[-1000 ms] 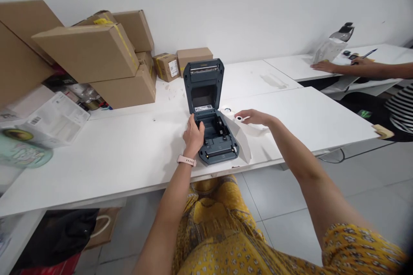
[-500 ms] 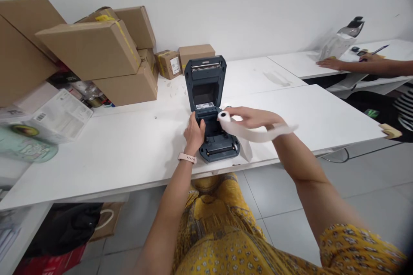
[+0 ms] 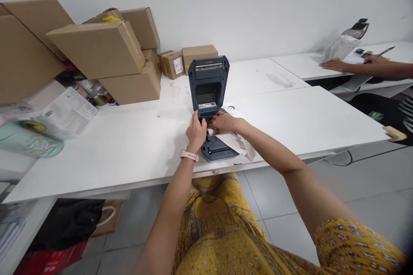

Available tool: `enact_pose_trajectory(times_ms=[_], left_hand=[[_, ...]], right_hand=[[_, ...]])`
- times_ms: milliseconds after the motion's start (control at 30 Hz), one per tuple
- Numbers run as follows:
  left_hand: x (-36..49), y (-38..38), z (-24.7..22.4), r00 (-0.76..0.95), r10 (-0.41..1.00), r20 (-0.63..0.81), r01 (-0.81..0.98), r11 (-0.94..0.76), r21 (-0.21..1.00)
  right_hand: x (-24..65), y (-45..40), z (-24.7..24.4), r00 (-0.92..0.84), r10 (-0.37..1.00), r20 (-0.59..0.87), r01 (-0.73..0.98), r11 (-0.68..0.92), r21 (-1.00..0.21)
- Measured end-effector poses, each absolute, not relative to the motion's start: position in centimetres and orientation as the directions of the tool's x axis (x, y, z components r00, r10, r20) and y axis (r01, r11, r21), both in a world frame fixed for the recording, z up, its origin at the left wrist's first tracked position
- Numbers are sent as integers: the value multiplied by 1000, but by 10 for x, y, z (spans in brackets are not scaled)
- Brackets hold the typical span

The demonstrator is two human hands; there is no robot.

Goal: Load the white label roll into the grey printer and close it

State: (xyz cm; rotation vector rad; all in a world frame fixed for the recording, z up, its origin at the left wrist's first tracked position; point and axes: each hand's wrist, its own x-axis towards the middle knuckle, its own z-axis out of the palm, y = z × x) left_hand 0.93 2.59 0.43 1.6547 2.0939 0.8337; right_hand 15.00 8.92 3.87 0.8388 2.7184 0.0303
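Observation:
A dark grey label printer (image 3: 222, 153) stands on the white table with its lid (image 3: 193, 81) raised. My left hand (image 3: 195, 132) grips the printer's left side, thumb over the inner edge. Inside the open bay lies a small white paper roll (image 3: 211, 132), with my right hand (image 3: 223, 123) closed over it from the right; the fingers hide most of the roll. From the roll a loose strip of paper (image 3: 228, 138) trails right across the printer's front. More crumpled white paper (image 3: 251, 151) lies at the printer's right edge.
Cardboard boxes (image 3: 97, 49) are stacked at the left, with a white carton (image 3: 72, 114) and a mint-green bottle (image 3: 35, 144) before them. Two smaller boxes (image 3: 200, 55) stand behind the printer. At the far right, a co-worker's arm (image 3: 368, 68) rests on another table; that person holds a pen (image 3: 385, 51).
My right hand has brought the paper roll down and left into the printer bay. The trailing strip now lies over the printer's front. My left hand keeps its hold on the printer.

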Motion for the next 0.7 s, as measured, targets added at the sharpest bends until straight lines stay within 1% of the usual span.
enact_pose_trajectory(times_ms=[100, 300, 467, 600, 700], left_hand=[[9, 26, 4, -262, 961, 85, 756, 149, 637], [7, 27, 1, -303, 951, 61, 715, 185, 675], [5, 27, -2, -288, 954, 84, 690, 146, 709], [2, 28, -5, -276, 957, 87, 630, 112, 768], [0, 29, -10, -252, 965, 78, 555, 78, 828]], right_hand=[[151, 93, 39, -788, 549, -280, 552, 830, 75], [154, 98, 41, -792, 561, -242, 579, 815, -7], [158, 99, 43, -816, 539, -211, 564, 822, -78], [164, 103, 41, -846, 493, -202, 525, 837, -154], [169, 107, 35, -871, 467, -152, 490, 847, -205]])
